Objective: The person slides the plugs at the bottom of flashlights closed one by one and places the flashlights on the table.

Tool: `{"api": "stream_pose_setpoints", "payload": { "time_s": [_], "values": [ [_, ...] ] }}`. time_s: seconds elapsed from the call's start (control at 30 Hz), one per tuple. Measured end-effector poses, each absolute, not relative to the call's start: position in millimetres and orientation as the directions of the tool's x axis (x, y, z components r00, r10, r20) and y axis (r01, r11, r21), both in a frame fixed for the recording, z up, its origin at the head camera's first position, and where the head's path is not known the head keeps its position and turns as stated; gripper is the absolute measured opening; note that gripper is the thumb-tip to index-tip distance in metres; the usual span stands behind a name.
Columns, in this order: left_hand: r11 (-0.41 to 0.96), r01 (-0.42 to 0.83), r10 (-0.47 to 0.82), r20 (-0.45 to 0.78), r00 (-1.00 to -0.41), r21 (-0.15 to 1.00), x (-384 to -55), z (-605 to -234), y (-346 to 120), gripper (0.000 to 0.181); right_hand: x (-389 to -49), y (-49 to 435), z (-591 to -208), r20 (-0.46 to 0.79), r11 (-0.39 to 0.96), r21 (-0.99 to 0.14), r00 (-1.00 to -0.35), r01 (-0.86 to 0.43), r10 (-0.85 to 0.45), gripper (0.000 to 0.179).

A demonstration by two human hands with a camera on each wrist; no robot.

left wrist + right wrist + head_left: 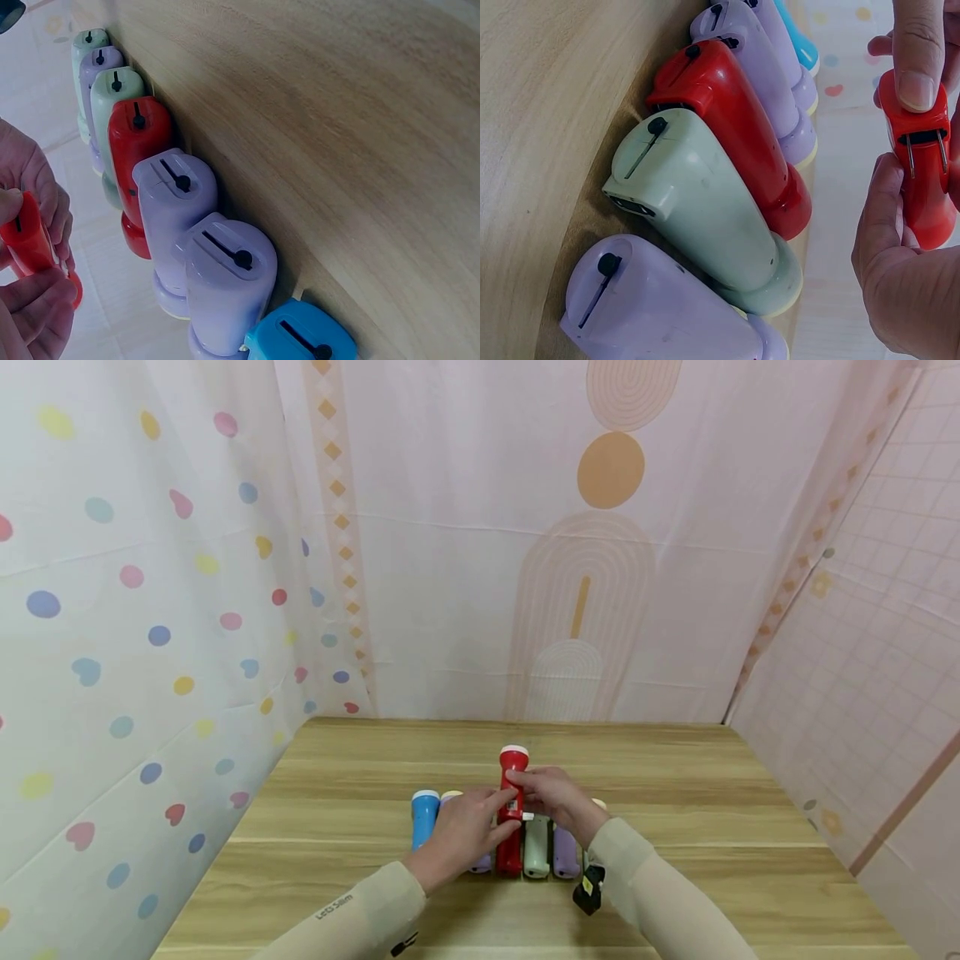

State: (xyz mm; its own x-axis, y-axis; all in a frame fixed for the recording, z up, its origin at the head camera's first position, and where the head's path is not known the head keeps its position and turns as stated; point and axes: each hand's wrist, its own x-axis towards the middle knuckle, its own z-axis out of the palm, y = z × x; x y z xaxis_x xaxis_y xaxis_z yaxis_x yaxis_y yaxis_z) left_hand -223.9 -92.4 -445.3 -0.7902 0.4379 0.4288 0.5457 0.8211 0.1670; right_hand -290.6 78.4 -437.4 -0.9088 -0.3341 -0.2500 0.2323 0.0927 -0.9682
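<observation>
A red flashlight (513, 762) with a white-rimmed head is held up above the table, head pointing away. My right hand (558, 797) grips its body from the right. My left hand (459, 828) pinches its tail end, and in the right wrist view the left thumb (918, 52) lies on that end. Two metal plug prongs (912, 156) stick out of the tail. Below, a row of flashlights lies on the table: a blue one (296, 337), purple ones (229, 285), another red one (139, 157), and pale green ones (697, 199). My hands hide parts of the row in the head view.
The wooden table (337, 777) extends around the row on all sides. Patterned curtains (450, 610) hang behind it and at both sides. A black device (588, 892) with a yellow label sits by the right wrist.
</observation>
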Motion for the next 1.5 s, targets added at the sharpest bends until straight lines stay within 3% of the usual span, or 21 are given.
{"api": "stream_pose_setpoints", "payload": {
  "time_s": [0.8, 1.5],
  "values": [
    [0.79, 0.613, 0.52, 0.507, -0.688, 0.022, -225.1, -449.1, -94.4, 0.041, -292.2, 78.5, -438.6, -0.258, 0.131, -0.965, -0.907, 0.226, -0.333, 0.033],
    [0.785, 0.616, 0.521, 0.467, -0.714, 0.066, -224.3, -450.8, -94.6, 0.042, -295.5, 82.3, -439.8, -0.273, 0.146, -0.961, -0.896, 0.235, -0.352, 0.031]
  ]
}}
